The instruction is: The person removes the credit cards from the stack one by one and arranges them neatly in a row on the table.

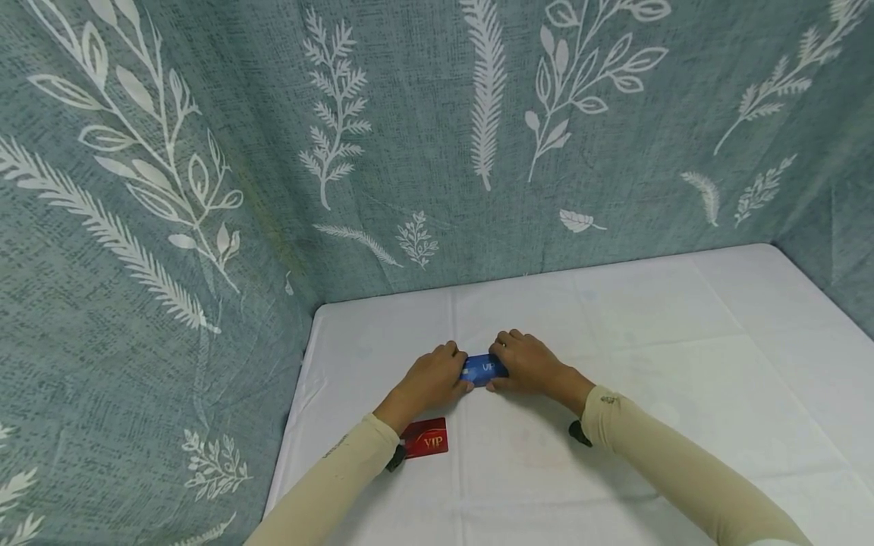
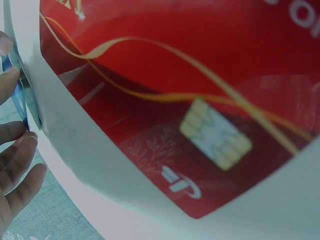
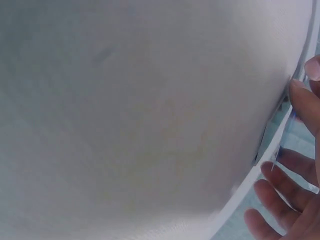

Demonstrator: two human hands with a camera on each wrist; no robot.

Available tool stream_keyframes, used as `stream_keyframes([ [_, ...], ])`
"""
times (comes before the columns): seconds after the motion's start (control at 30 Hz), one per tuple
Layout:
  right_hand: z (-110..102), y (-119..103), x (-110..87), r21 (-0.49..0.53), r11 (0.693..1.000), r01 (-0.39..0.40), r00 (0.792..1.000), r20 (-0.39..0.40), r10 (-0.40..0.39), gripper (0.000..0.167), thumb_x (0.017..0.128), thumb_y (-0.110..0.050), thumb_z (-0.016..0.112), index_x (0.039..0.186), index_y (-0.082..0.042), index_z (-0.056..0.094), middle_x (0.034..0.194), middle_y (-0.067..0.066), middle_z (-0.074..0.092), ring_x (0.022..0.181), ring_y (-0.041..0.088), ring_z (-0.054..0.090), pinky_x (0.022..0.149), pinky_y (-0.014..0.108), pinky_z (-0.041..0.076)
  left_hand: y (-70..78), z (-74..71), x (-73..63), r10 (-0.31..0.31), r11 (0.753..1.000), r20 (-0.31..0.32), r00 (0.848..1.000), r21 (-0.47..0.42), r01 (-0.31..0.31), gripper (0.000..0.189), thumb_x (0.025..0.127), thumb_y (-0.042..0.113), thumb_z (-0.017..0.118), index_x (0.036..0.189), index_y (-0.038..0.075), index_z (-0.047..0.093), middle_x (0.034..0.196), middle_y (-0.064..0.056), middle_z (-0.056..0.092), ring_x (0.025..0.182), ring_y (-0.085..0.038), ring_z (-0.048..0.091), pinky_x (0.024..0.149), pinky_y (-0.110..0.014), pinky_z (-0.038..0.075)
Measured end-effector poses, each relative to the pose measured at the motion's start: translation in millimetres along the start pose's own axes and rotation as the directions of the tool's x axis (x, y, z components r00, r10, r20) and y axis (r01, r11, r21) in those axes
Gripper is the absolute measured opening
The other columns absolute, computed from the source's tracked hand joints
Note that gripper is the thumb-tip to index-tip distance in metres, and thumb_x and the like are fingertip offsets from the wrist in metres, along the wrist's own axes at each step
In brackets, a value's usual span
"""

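A blue card printed "VIP" is held between both hands in the head view, near the middle of the white table. My left hand pinches its left end, thumb at the near edge and fingers at the far edge. At the other end, my right hand pinches it the same way. Only a thin edge-on part of the blue card shows in each wrist view. Behind the left wrist lies a red "VIP" card, partly covered by the sleeve. Its gold chip and wavy lines fill the left wrist view.
White cloth covers the table. A green-grey curtain with white leaf prints hangs along the back and left side, and another stretch hangs on the right. A dark strap piece sits under the right wrist.
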State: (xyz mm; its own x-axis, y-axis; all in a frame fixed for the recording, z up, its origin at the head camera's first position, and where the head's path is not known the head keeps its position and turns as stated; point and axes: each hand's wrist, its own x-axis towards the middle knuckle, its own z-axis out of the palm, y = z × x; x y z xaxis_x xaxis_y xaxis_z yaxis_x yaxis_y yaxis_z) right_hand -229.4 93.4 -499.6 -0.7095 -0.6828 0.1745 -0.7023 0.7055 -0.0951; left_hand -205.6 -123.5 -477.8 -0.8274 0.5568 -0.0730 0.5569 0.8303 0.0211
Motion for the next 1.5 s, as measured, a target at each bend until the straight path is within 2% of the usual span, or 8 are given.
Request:
stream_keyframes([
  [0.2, 0, -2, -1.1, -0.013, 1.000, 0.002, 1.000, -0.015, -0.002, 0.058, 0.083, -0.053, 0.077, 0.117, -0.006, 0.067, 0.113, 0.011, 0.066, 0.099, 0.023, 0.062, 0.080, 0.040, 0.054, 0.4, -3.0, -3.6, -0.001, 1.000, 0.004, 1.000, -0.008, 0.001, 0.057, 0.094, 0.043, 0.068, 0.131, 0.000, 0.060, 0.116, -0.013, 0.061, 0.096, -0.018, 0.060, 0.084, -0.035, 0.055],
  [0.43, -3, -5, -3.5, 0.001, 1.000, 0.001, 1.000, -0.013, -0.001, 0.060, 0.083, -0.054, 0.077, 0.118, -0.006, 0.068, 0.111, 0.009, 0.067, 0.096, 0.022, 0.063, 0.078, 0.039, 0.054, 1.0, -3.1, -7.4, -0.003, 1.000, -0.009, 1.000, -0.011, 0.003, 0.060, 0.089, 0.041, 0.076, 0.131, 0.001, 0.061, 0.117, -0.012, 0.062, 0.099, -0.019, 0.062, 0.086, -0.035, 0.056],
  [0.8, -9, -10, -7.9, 0.014, 1.000, 0.010, 1.000, -0.013, -0.010, 0.061, 0.083, -0.054, 0.077, 0.120, -0.007, 0.068, 0.110, 0.009, 0.067, 0.094, 0.021, 0.063, 0.076, 0.038, 0.054, 3.0, -4.1, -15.7, -0.010, 1.000, -0.022, 1.000, -0.022, 0.009, 0.060, 0.089, 0.041, 0.076, 0.131, 0.001, 0.061, 0.119, -0.013, 0.061, 0.099, -0.019, 0.062, 0.087, -0.036, 0.056],
  [1.17, -5, -13, -11.9, 0.010, 1.000, 0.021, 1.000, -0.008, -0.021, 0.061, 0.082, -0.057, 0.075, 0.120, -0.010, 0.068, 0.109, 0.007, 0.066, 0.092, 0.019, 0.062, 0.073, 0.035, 0.053, 7.4, -5.9, -26.6, -0.008, 0.999, -0.036, 0.999, -0.033, 0.007, 0.063, 0.087, 0.042, 0.078, 0.131, 0.000, 0.061, 0.119, -0.013, 0.062, 0.099, -0.019, 0.063, 0.087, -0.036, 0.057],
  [1.5, -6, -18, -16.9, 0.019, 1.000, 0.017, 1.000, 0.000, -0.017, 0.061, 0.084, -0.058, 0.074, 0.121, -0.010, 0.067, 0.112, 0.008, 0.066, 0.094, 0.021, 0.063, 0.077, 0.038, 0.053, 9.4, -7.3, -34.9, -0.013, 0.996, -0.038, 0.999, -0.087, 0.010, 0.063, 0.087, 0.042, 0.077, 0.131, -0.001, 0.061, 0.118, -0.013, 0.062, 0.100, -0.020, 0.064, 0.086, -0.036, 0.056],
])
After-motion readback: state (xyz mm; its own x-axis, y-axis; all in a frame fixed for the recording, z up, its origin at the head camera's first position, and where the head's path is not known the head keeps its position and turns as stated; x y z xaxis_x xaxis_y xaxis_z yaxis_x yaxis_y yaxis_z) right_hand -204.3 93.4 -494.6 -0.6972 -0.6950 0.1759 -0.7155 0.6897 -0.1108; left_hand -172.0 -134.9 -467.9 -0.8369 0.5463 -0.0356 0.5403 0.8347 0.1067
